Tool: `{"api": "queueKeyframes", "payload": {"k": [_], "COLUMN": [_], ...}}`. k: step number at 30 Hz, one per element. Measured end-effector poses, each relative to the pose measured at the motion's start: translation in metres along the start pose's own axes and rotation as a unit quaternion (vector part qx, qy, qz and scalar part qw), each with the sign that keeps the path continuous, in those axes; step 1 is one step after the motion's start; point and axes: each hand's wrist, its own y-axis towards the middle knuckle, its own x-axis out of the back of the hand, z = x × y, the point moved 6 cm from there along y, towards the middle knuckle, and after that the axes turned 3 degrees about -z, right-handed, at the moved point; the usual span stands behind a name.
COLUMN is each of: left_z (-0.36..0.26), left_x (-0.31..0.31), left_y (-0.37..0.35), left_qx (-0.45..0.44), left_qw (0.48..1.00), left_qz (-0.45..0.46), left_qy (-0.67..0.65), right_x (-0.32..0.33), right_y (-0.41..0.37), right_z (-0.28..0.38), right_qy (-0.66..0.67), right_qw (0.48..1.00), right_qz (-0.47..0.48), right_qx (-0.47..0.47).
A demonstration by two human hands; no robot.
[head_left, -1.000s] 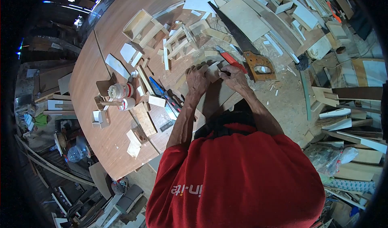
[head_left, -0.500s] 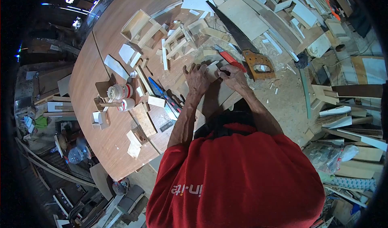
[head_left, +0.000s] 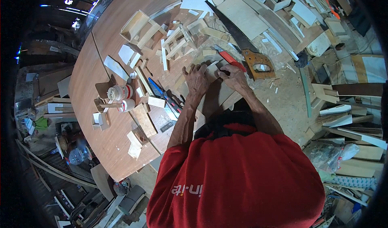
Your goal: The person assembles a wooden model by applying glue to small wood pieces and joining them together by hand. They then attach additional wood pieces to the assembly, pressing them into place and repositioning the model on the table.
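Observation:
A small pale wooden block (head_left: 212, 67) lies between my two hands near the table's front edge. My left hand (head_left: 197, 79) grips the block's left side, its fingers curled. My right hand (head_left: 233, 77) is closed at the block's right side, thumb and fingers pinched together; whatever it may hold there is too small to make out. Just beyond my right hand lies a red-handled tool (head_left: 231, 60). To its right rests a handsaw with a wooden handle (head_left: 251, 62). Blue and dark pliers-like tools (head_left: 163, 95) lie left of my left forearm.
On the wooden table (head_left: 91, 139) stand glue jars (head_left: 120, 92) at the left and small wooden assemblies (head_left: 178, 42) farther back. A large thin board (head_left: 241, 17) lies at the back right. Wood offcuts (head_left: 351, 119) are stacked at the far right.

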Motion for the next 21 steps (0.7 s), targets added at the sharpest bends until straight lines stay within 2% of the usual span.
{"api": "queueKeyframes", "payload": {"k": [7,13,16,18,21], "left_z": [-0.003,-0.002,-0.005,-0.005,0.007], "left_x": [0.008,0.011,0.018,0.023,0.022], "left_y": [0.002,0.002,0.002,0.000,-0.003], "left_qx": [0.019,0.018,0.027,0.032,0.022], "left_qw": [0.999,0.999,0.998,0.996,0.990], "left_qz": [0.037,0.031,0.035,0.051,0.034], "left_qy": [-0.011,0.000,-0.037,-0.060,-0.132], "right_x": [-0.003,-0.002,-0.003,0.002,0.003], "right_y": [0.002,0.000,0.000,0.000,-0.001], "right_z": [-0.006,-0.004,-0.005,-0.001,-0.001], "right_qy": [0.013,0.021,0.015,-0.015,-0.013], "right_qw": [0.999,1.000,1.000,0.994,0.992], "right_qz": [-0.024,0.003,0.001,-0.082,-0.098], "right_qx": [0.023,-0.005,-0.007,0.069,0.083]}}
